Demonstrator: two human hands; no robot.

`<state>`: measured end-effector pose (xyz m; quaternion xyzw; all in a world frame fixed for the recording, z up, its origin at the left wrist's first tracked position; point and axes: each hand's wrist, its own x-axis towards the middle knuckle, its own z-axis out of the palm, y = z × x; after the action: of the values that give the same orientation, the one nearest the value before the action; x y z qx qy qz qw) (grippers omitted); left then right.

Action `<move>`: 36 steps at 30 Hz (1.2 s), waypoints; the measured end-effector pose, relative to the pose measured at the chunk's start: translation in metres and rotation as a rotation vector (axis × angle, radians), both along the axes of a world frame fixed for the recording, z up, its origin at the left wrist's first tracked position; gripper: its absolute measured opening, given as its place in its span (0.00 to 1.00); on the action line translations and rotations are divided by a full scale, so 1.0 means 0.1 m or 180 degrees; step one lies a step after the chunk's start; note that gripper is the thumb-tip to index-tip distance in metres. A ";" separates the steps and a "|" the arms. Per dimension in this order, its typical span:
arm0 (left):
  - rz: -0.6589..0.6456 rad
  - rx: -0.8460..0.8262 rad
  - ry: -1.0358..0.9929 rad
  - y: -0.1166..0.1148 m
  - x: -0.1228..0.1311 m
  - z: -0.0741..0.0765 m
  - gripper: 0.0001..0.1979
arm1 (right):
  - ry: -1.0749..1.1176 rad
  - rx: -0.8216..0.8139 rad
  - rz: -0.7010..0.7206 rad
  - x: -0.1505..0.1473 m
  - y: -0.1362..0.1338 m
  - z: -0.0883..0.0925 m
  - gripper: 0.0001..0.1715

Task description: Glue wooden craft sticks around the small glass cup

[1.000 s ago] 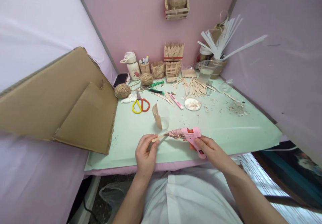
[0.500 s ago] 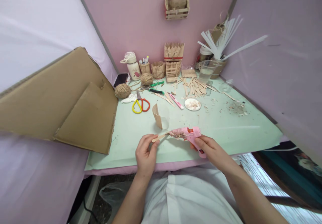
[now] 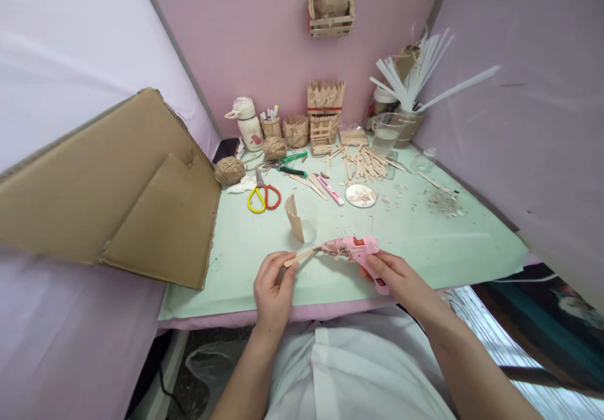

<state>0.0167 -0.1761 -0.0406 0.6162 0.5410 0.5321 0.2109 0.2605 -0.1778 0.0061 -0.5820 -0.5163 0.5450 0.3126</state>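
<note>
Between thumb and fingers, my left hand (image 3: 275, 286) pinches one end of a wooden craft stick (image 3: 300, 257). My right hand (image 3: 394, 276) is wrapped round the handle of a pink hot glue gun (image 3: 362, 252), whose nozzle meets or nearly meets the far end of the stick. Wood-coloured bits cling to the front of the gun. Just beyond the stick stands a clear plastic cup (image 3: 309, 221) with a few craft sticks (image 3: 293, 220) upright along its left side.
Yellow-and-red-handled scissors (image 3: 263, 198), a pink cutter (image 3: 331, 191) and a small white dish (image 3: 361, 196) lie behind the cup. Farther back are loose craft sticks (image 3: 365, 163), twine balls (image 3: 230, 170) and a bottle (image 3: 247, 124). Cardboard (image 3: 155, 218) leans at the left.
My right hand has shifted the glue gun slightly to the right, drawing its nozzle along toward the stick's far end. My left hand stays nearly still with the stick.
</note>
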 end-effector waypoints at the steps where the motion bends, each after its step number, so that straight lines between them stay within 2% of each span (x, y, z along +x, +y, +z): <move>1: 0.0002 -0.0001 -0.0004 0.00 0.00 0.00 0.07 | -0.0010 -0.0004 0.0003 0.00 0.00 0.01 0.28; 10: 0.0014 -0.0011 -0.0006 0.00 0.01 0.00 0.07 | -0.0079 0.0087 0.0038 0.00 0.02 0.02 0.28; 15: 0.0001 -0.0038 -0.0015 0.00 0.00 0.00 0.07 | -0.0323 0.0249 0.0157 0.00 0.03 0.10 0.27; 20: 0.0041 -0.0011 -0.0078 0.00 0.01 0.01 0.07 | -0.0683 0.0554 -0.0050 0.06 0.01 0.14 0.26; 23: 0.0064 0.0035 -0.0177 -0.01 0.01 0.01 0.07 | -0.1235 0.0926 -0.0333 0.22 0.04 0.11 0.28; 27: 0.0037 -0.0015 -0.0434 -0.02 0.01 0.00 0.07 | -0.2383 0.1422 -0.0672 0.57 0.16 0.03 0.27; 32: 0.0017 -0.0183 -0.0681 -0.04 0.01 -0.05 0.09 | -0.3970 0.1730 -0.0989 0.98 0.23 -0.23 0.26; 36: 0.0022 -0.0112 -0.0601 -0.03 0.01 -0.06 0.09 | -0.4313 0.1686 -0.1074 1.07 0.21 -0.37 0.29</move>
<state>0.0174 -0.1791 -0.0463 0.5576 0.5301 0.5790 0.2698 0.3674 -0.1567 -0.0310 -0.7669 -0.6136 -0.1310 0.1351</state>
